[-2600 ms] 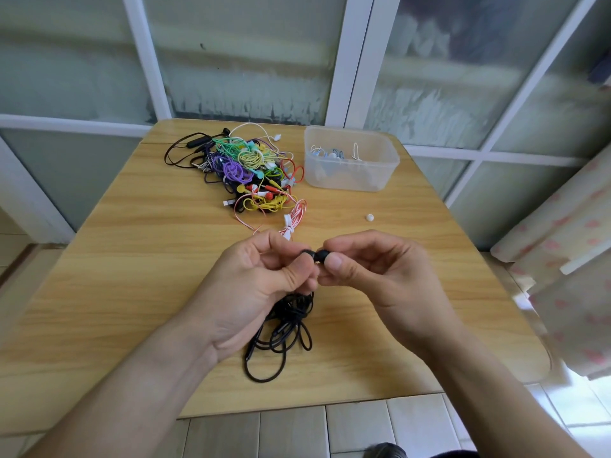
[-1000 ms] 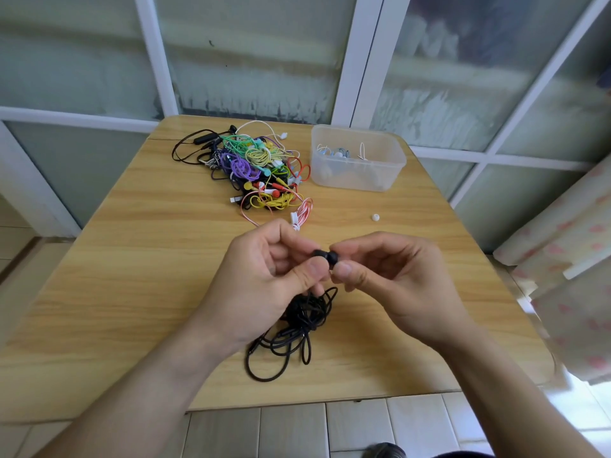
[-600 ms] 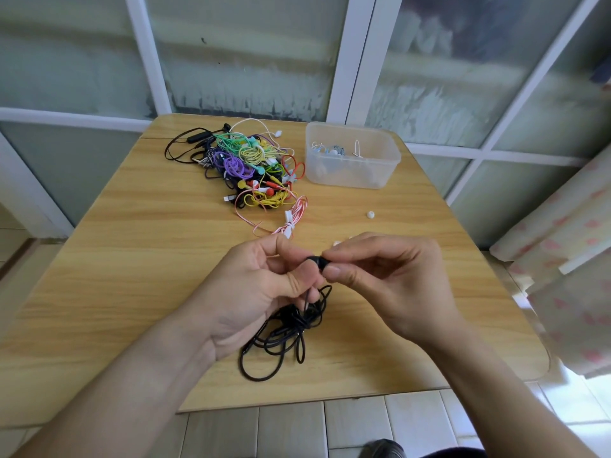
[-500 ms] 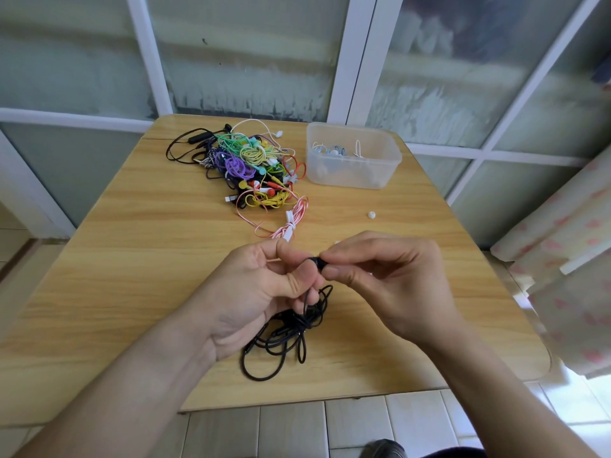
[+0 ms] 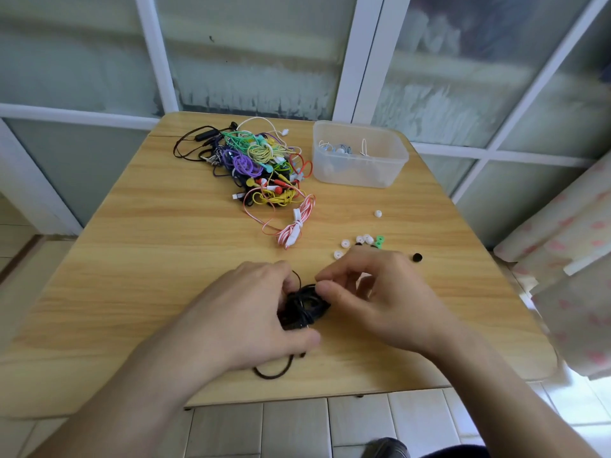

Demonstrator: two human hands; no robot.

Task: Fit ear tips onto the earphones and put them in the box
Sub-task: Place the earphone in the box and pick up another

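A bundle of black earphones (image 5: 304,309) lies on the wooden table (image 5: 132,259) near its front edge. My left hand (image 5: 251,312) grips the bundle from the left, thumb curled under it. My right hand (image 5: 370,292) pinches the black cable at the bundle's top with thumb and forefinger. A loop of the black cord (image 5: 274,371) trails out below my left hand. Loose ear tips (image 5: 363,241), white, green and black, lie just beyond my right hand. The clear plastic box (image 5: 360,157) stands at the back right with some earphones inside.
A tangled pile of coloured earphones (image 5: 258,163) sits at the back centre. A red-and-white striped earphone bundle (image 5: 294,226) lies in front of it. One white ear tip (image 5: 378,213) and one black ear tip (image 5: 417,257) lie apart. A patterned curtain (image 5: 568,266) hangs at the right.
Both hands have dropped from holding the black earbud up between them to the table. They now gather the black cable bundle. The loose ear tips behind my right hand have come into view.
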